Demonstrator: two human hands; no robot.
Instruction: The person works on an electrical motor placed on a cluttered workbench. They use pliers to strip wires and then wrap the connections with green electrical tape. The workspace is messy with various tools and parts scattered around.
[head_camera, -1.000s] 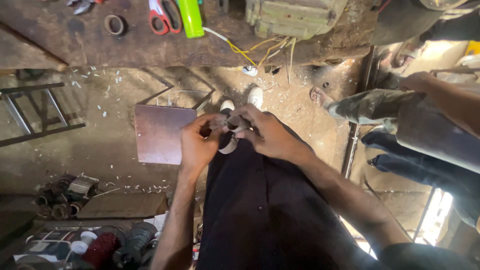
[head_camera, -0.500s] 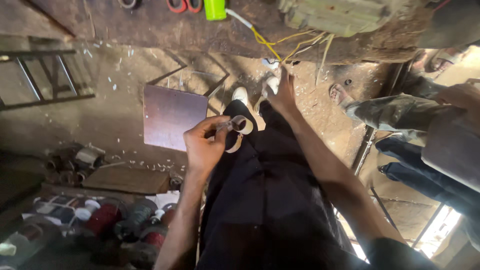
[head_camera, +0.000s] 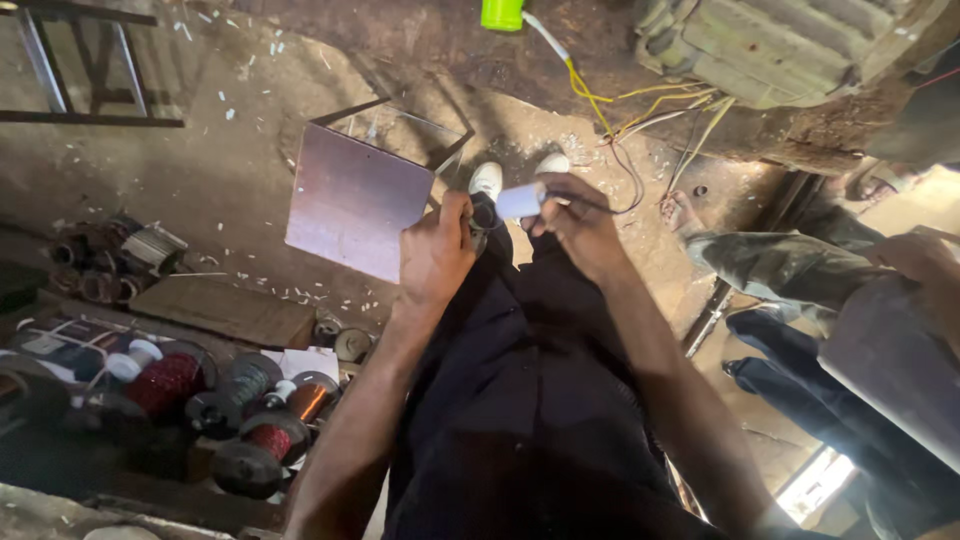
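No packages, labels, screens — none.

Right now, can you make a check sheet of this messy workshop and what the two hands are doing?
Surface: dusty concrete floor, scattered with small white scraps.
Job's things: white cylinder-shaped part with a dark wire running from it.
Clutter: flat brown metal plate; spools of copper and red wire; rusty parts.
Grippers: left hand closed around something small and dark; right hand grips the white part.
Cables: yellow and white wires run from a green object to a grey ribbed housing.
Surroundings: another person's legs; a metal frame.
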